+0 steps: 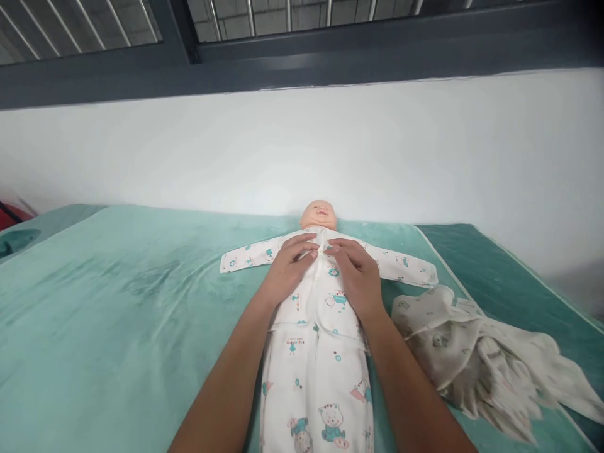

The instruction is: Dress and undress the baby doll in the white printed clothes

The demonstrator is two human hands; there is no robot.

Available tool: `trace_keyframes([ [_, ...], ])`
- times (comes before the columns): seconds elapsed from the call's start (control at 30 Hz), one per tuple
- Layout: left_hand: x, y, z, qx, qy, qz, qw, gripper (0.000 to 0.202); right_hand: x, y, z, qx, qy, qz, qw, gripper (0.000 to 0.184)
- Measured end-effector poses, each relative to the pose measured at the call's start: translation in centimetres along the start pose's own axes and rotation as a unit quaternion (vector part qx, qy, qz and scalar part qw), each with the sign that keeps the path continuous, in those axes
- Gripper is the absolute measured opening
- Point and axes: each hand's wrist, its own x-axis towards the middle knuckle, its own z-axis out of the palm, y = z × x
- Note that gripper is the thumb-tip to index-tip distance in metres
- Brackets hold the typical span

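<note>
A baby doll [319, 215] lies on its back on a teal blanket [123, 296], head toward the wall. It wears a white printed suit [316, 358] with its sleeves spread out to both sides. My left hand [289, 267] rests on the doll's chest left of the front seam, fingers pinched at the cloth near the collar. My right hand [357, 272] lies on the right side of the chest, its fingertips meeting the left hand's at the seam. What sits between the fingertips is too small to make out.
A crumpled cream printed cloth [476, 355] lies on the blanket right of the doll. A white wall [302, 151] rises just behind the bed, with a dark window frame [302, 56] above. The bed's right edge runs diagonally at far right.
</note>
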Motion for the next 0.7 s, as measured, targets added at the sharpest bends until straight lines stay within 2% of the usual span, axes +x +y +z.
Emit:
trace_keyframes([
  [0.17,0.1,-0.3,0.0,-0.007,0.000,0.003,1.000,0.020,-1.1,-0.1,-0.5,-0.038,-0.016,-0.019,0.999,0.022],
  [0.37,0.1,-0.1,0.1,-0.028,0.005,-0.020,0.999,0.017,-0.9,-0.4,-0.6,-0.078,-0.037,-0.057,0.995,0.024],
  [0.7,0.5,1.5,1.1,0.054,0.052,-0.030,0.997,0.006,-0.5,0.2,-0.5,-0.048,-0.048,-0.043,0.997,0.021],
])
